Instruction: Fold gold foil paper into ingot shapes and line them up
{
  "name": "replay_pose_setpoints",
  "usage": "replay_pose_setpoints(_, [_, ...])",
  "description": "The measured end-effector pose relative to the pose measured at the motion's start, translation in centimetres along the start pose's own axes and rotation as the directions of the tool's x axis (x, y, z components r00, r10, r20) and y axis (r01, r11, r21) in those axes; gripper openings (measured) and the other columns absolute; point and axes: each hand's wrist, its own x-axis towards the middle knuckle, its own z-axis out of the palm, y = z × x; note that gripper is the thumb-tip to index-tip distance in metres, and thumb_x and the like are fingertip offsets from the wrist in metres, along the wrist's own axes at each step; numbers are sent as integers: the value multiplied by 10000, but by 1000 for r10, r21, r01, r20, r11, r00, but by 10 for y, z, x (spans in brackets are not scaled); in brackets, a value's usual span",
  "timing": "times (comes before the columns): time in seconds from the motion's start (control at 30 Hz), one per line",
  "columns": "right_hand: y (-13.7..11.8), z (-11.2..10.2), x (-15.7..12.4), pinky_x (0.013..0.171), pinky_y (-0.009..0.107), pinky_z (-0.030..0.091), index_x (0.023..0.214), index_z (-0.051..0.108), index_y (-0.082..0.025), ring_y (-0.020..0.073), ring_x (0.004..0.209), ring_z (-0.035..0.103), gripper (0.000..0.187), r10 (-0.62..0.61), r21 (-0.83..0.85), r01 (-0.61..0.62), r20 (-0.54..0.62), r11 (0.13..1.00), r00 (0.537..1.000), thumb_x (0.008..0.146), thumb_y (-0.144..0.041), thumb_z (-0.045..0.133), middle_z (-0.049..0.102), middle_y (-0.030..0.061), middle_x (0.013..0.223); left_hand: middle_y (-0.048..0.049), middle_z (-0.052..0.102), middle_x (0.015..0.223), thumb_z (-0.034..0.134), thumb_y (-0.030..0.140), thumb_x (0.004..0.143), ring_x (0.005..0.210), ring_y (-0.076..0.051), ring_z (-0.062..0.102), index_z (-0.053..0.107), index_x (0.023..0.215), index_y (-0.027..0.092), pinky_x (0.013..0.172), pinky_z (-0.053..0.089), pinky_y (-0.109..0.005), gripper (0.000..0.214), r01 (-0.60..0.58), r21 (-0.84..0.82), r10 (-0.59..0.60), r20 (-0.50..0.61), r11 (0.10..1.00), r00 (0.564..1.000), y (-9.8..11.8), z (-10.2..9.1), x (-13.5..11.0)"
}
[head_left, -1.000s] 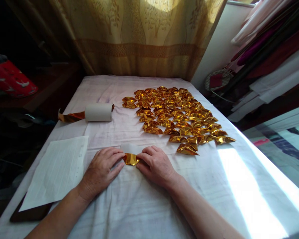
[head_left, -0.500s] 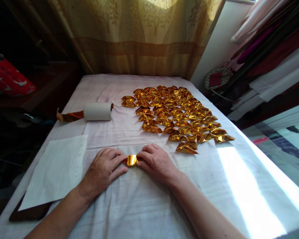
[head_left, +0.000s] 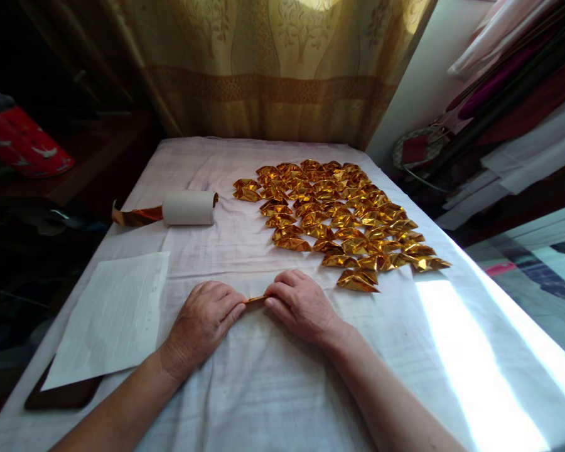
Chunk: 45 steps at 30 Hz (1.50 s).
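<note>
A narrow strip of gold foil paper (head_left: 255,299) stretches between my two hands, low over the white cloth. My left hand (head_left: 210,309) pinches its left end between thumb and fingers. At the right end, my right hand (head_left: 301,306) grips it the same way. The foil shows as a thin, edge-on band; its ends are hidden under the fingertips. Beyond my right hand lie many folded gold foil ingots (head_left: 329,216), set close together in rough rows. The nearest of them (head_left: 358,280) sits just past my right knuckles.
A pale roll (head_left: 188,208) with a gold foil strip (head_left: 139,218) trailing left lies at the back left. A printed paper sheet (head_left: 110,317) covers part of a dark flat object (head_left: 63,390). A curtain (head_left: 273,94) hangs behind the cloth-covered table (head_left: 193,157).
The gold foil between my hands has gone from a broad, shiny face to a thin edge-on band. My left thumb has closed up against the fingers. The view has shifted slightly.
</note>
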Motion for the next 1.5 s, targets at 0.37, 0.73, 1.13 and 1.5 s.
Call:
replay_pose_setpoints(0.37, [0,15,3,716,293,399,835,664,-202,177,759,582,162,190,-79,-195,-64,978,980,956,-284,593,660,32,793,-30,683,853,469,317,988,781,-204,616,613,1067,202,768,456,-353,201,139,56,-136,-58,989,989,2,7,1])
replay_pose_setpoints(0.73, [-1,24,5,678,290,377,815,614,-212,182,722,566,144,205,-82,-222,-176,972,963,930,-298,628,650,23,763,-46,668,880,465,272,987,808,-222,596,582,1080,190,772,438,-364,171,127,142,-115,-91,982,989,4,11,1])
replay_pose_setpoints(1.13, [-10,25,0,944,390,431,1217,657,-224,256,1159,561,274,103,-142,-123,-140,982,985,980,-255,523,661,95,1269,-15,635,854,538,234,963,786,-186,543,686,1071,253,721,404,-333,184,104,153,-105,-7,983,994,8,9,5])
replay_pose_setpoints(1.5, [-17,19,-8,1193,588,185,1501,409,-206,324,1486,237,608,100,-187,-65,185,980,978,982,-511,490,362,66,1571,-16,636,872,576,208,941,811,-193,545,691,1092,255,744,399,-334,195,123,152,-126,12,981,992,8,9,3])
